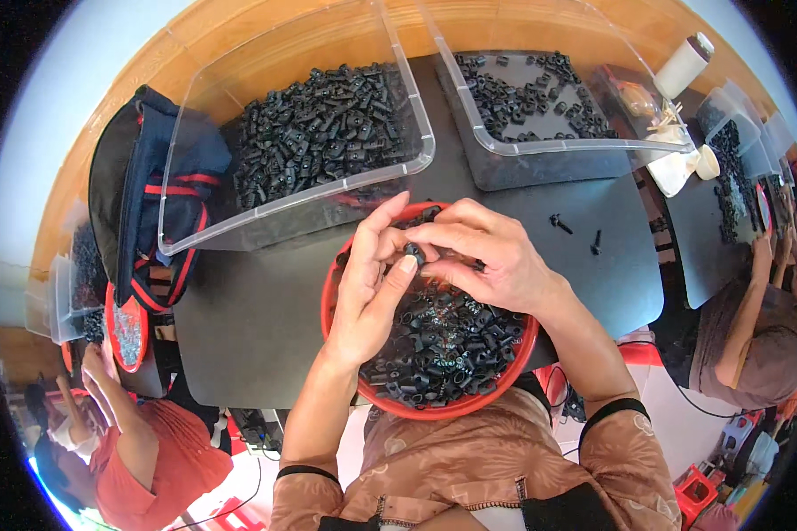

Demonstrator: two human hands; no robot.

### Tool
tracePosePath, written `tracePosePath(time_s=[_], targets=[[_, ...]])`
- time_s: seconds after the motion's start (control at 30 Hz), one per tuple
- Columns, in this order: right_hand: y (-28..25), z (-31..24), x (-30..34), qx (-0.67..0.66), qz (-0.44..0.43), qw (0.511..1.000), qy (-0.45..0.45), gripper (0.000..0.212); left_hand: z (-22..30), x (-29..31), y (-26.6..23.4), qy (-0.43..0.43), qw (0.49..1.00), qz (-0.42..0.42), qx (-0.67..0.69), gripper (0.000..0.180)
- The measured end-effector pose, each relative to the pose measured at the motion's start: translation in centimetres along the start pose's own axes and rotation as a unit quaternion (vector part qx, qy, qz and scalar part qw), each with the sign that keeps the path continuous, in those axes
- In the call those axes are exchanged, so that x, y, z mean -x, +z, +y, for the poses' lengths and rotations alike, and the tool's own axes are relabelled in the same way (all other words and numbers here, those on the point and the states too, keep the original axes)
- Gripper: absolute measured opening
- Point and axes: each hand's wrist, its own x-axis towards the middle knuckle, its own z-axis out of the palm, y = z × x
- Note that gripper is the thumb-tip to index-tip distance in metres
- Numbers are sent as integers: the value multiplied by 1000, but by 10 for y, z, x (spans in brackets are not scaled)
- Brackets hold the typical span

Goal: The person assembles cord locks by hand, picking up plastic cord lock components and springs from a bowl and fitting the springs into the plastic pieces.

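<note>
Left hand (363,301): thumb and fingers pinch small black round plastic part (414,254).
Right hand (498,255): fingertips beside part; grip cannot be told.
Round red plastic bowl (529,350): beneath fingers.

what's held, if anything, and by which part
A small black part, in the left hand, thumb at its near side; whether the right hand grips is unclear.
</note>
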Motion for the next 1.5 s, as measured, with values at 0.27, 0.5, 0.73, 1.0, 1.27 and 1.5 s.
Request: tracePosePath(time_s=[0.27, 0.5, 0.73, 1.0, 1.27, 1.5], targets=[[1, 6, 1, 68, 42, 994, -75, 33, -1, -1, 1, -39, 999, -15, -17, 43], [-12, 6, 0, 71, 72, 994, 47, 21, -9, -1, -7, -28, 997, 69, 30, 24], [-14, 14, 6, 157, -54, 986, 11, 10, -14, -4, -15, -1, 985, 98, 140, 19], [-3, 12, 5, 203, -107, 973, -1, 16, -13, -4, -13, 3, 981, 119, 152, 19], [14, 17, 6, 224, -131, 965, -23, 21, -11, -3, -11, 11, 985, 101, 137, 18], [-2, 5, 5, -69, -65, 987, 131, 13, -8, -1, -10, -25, 991, 96, 94, 21]])
